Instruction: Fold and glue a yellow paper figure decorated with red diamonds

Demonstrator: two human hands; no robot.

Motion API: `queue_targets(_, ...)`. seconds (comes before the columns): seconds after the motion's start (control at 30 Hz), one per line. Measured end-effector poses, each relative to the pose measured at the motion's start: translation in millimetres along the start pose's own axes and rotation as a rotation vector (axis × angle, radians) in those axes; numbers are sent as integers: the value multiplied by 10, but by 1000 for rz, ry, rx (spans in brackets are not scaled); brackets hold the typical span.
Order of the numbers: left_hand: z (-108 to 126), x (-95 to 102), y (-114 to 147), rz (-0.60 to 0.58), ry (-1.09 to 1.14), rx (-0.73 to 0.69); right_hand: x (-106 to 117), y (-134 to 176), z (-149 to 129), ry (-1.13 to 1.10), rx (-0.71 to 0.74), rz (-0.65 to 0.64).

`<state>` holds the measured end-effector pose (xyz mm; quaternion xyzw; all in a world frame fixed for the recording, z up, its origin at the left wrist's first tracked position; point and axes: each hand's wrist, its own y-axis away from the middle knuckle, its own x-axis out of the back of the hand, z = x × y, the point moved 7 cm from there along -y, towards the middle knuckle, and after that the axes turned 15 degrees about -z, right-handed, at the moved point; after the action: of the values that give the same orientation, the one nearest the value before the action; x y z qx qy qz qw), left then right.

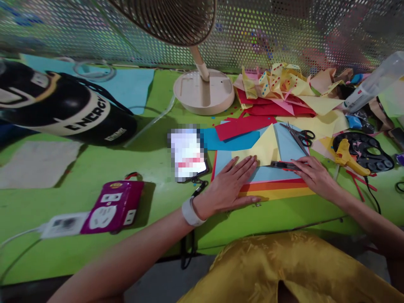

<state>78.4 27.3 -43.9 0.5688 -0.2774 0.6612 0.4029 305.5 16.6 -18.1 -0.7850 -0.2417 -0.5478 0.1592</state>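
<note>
My left hand (235, 183) lies flat with its fingers stretched out, pressing on the lower left part of a yellow paper piece (265, 145). In my right hand (311, 174) is a dark utility knife (284, 165), its front end at the lower edge of the yellow paper. Beneath them is a light blue sheet (284, 173), stacked on red and orange sheets (284, 192). A pair of scissors (299, 136) with black handles rests just beyond my right hand. The thumb and fingers of that hand close around the knife.
A phone (188, 153) lies left of the paper. Behind stands a fan (204, 92); scrap paper (277, 90) is heaped to its right. A yellow glue gun (349, 158) sits at right. A large black bottle (72, 109) and a purple power strip (112, 206) are at left.
</note>
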Motion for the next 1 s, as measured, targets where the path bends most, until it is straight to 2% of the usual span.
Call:
queue_targets(0.2,9,-3,-6,-30,3,8,-23,-52,-74,-5,54,-19)
queue_targets(0.37,-66,12,4,-49,78,-10,-38,-14,-32,-17,15,-41)
queue_targets(0.57,-382,164,75,102,157,178,-22,3,-35,-4,27,2)
queue_targets(0.83,-501,163,68,122,227,123,-45,-121,-107,46,-5,-51)
queue_targets(1.0,-535,155,62,125,284,117,-68,-172,-125,56,34,-89)
